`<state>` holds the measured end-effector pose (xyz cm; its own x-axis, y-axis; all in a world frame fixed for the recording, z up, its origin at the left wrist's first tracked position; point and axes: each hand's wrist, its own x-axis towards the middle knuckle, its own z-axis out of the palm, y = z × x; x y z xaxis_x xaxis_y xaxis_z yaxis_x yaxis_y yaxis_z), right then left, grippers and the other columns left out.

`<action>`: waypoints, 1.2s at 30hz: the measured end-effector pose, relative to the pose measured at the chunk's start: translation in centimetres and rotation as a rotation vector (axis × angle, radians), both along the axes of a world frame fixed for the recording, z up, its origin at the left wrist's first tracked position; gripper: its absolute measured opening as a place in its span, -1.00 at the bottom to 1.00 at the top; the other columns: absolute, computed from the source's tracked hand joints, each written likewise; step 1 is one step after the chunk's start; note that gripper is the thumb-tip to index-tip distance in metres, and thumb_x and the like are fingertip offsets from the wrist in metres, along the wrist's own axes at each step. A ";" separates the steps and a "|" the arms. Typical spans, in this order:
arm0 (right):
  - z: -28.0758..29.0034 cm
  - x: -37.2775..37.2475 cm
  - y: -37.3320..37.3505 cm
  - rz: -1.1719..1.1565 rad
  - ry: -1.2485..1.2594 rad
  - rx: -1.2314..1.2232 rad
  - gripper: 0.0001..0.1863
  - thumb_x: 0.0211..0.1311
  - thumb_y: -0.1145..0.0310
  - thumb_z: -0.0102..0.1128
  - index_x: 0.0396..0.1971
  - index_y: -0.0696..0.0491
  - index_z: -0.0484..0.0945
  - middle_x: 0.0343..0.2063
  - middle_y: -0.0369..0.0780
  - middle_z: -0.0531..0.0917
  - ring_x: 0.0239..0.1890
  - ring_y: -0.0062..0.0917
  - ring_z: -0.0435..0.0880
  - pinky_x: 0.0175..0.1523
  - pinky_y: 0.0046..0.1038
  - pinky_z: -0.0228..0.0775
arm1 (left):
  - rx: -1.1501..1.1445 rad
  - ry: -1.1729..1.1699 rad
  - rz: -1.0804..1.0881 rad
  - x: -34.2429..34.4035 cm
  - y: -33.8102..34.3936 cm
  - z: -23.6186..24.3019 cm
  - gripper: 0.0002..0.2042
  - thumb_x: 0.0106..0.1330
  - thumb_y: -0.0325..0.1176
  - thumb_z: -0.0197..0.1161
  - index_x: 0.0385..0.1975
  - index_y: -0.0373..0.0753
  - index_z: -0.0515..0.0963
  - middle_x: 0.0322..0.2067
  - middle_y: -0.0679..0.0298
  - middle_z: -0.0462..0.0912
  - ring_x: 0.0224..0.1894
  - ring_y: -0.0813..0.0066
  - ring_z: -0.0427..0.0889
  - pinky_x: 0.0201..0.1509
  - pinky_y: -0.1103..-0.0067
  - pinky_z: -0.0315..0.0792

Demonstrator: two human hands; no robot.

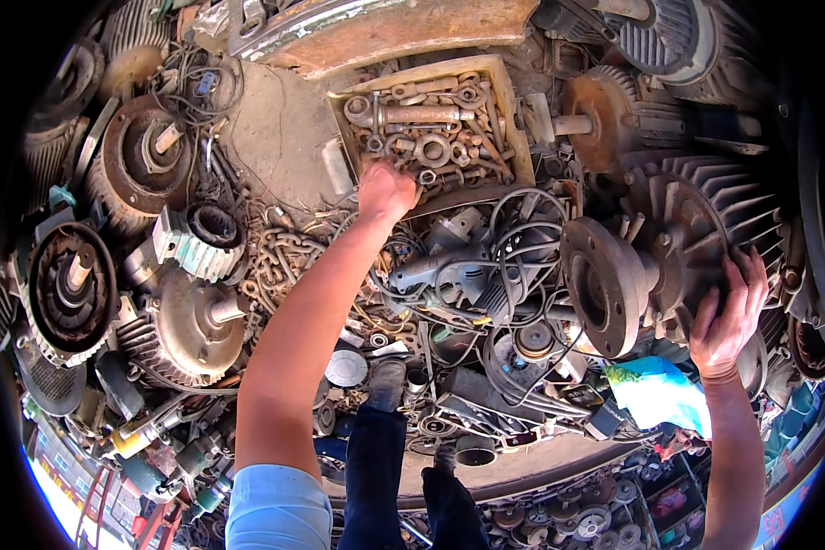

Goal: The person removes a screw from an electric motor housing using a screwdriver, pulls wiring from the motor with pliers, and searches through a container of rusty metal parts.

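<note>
My left hand (387, 191) reaches to the near left corner of a shallow box (472, 194) filled with rusty hardware. Its fingers are curled closed, and what they grip, if anything, is hidden beneath the hand. Close by in the box lie a hex nut (427, 177), a thick ring (433, 150) and a long rusty eye-ended rod (422, 114). Over on the right, my right hand (731, 312) rests with its fingers apart against a large finned electric motor (683, 243), which has a round flange (598, 286) on its near left side.
Grey power tools (445, 268) tangled in cables lie just below the box. A rusty chain (280, 257) is heaped to the left. More motors (147, 156) crowd both sides, and a curved rusty beam (385, 41) spans the far end. My shoes (387, 383) stand among scrap.
</note>
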<state>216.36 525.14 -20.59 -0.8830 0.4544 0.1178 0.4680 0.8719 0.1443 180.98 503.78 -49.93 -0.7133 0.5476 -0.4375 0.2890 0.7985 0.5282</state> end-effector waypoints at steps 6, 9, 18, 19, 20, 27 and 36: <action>-0.1 -0.3 0.1 0.019 -0.007 -0.008 -0.56 0.22 0.51 -0.01 0.12 0.22 0.46 0.14 0.04 0.48 0.30 0.05 0.35 0.37 0.00 0.13 | -0.199 -0.090 0.338 -4.2 4.4 -3.7 -0.42 0.20 -0.16 0.23 0.18 -0.33 0.32 0.20 -0.04 0.47 0.27 0.02 0.43 0.37 0.30 0.30; 0.0 0.2 0.1 0.017 -0.025 -0.004 -0.56 0.23 0.49 0.00 0.13 0.22 0.46 0.14 0.03 0.48 0.30 0.05 0.35 0.37 0.00 0.13 | -0.298 -0.167 0.429 -3.5 7.0 -0.9 -0.37 0.19 -0.11 0.25 0.21 -0.28 0.27 0.21 0.02 0.47 0.29 0.05 0.43 0.35 0.33 0.31; -0.2 0.1 0.1 0.012 -0.017 -0.008 -0.56 0.23 0.49 -0.02 0.12 0.24 0.46 0.14 0.04 0.48 0.30 0.06 0.35 0.37 0.01 0.14 | -0.110 -0.134 0.460 -1.7 6.3 -4.2 -0.39 0.19 -0.10 0.30 0.16 -0.39 0.43 0.16 -0.09 0.52 0.30 0.07 0.41 0.33 0.36 0.37; 0.0 0.2 0.1 0.016 -0.018 -0.005 -0.56 0.23 0.50 -0.02 0.12 0.24 0.46 0.15 0.05 0.48 0.30 0.07 0.35 0.36 0.01 0.14 | -0.116 -0.117 0.480 -1.8 6.4 -4.2 -0.40 0.20 -0.10 0.29 0.17 -0.36 0.42 0.16 -0.08 0.52 0.31 0.08 0.39 0.33 0.37 0.36; 0.2 0.2 0.1 0.019 -0.021 -0.002 -0.56 0.23 0.50 -0.02 0.12 0.24 0.46 0.15 0.05 0.48 0.29 0.07 0.35 0.36 0.02 0.14 | -0.122 -0.102 0.499 -1.9 6.4 -4.2 -0.40 0.21 -0.09 0.28 0.17 -0.34 0.41 0.16 -0.07 0.51 0.32 0.09 0.37 0.34 0.37 0.35; 0.1 0.0 0.0 0.034 -0.010 -0.012 -0.55 0.23 0.50 -0.02 0.13 0.25 0.45 0.15 0.06 0.47 0.29 0.07 0.35 0.36 0.03 0.14 | 0.208 -0.534 0.648 -4.9 3.9 -5.5 -0.66 0.21 -0.33 0.29 -0.10 -0.45 0.56 -0.21 0.09 0.71 -0.31 0.33 0.72 -0.25 0.41 0.52; 0.1 -0.4 0.1 0.026 0.008 0.001 -0.56 0.21 0.49 0.00 0.12 0.21 0.46 0.12 0.03 0.50 0.27 0.05 0.37 0.34 0.00 0.18 | 0.759 -0.845 0.648 1.3 0.4 6.3 -0.69 0.33 -0.54 0.26 0.06 -0.28 0.49 -0.29 0.22 0.70 -0.48 0.51 0.59 -0.44 0.55 0.44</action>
